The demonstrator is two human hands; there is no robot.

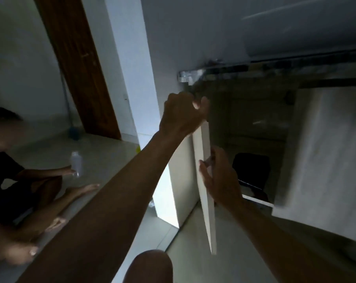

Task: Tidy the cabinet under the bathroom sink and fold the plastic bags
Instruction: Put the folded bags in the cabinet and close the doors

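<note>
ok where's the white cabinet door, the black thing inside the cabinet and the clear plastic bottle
white cabinet door [202,144], head view, on its upper face
black thing inside the cabinet [251,170], head view, on its middle
clear plastic bottle [76,162], head view, on its body

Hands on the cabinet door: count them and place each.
2. The left hand grips the top corner of the cabinet door; the right hand holds its edge lower down. No other seems hidden.

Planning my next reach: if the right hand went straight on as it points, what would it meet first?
The white cabinet door: the right hand seems to grip its open edge, so going on would likely push the door at once.
</note>
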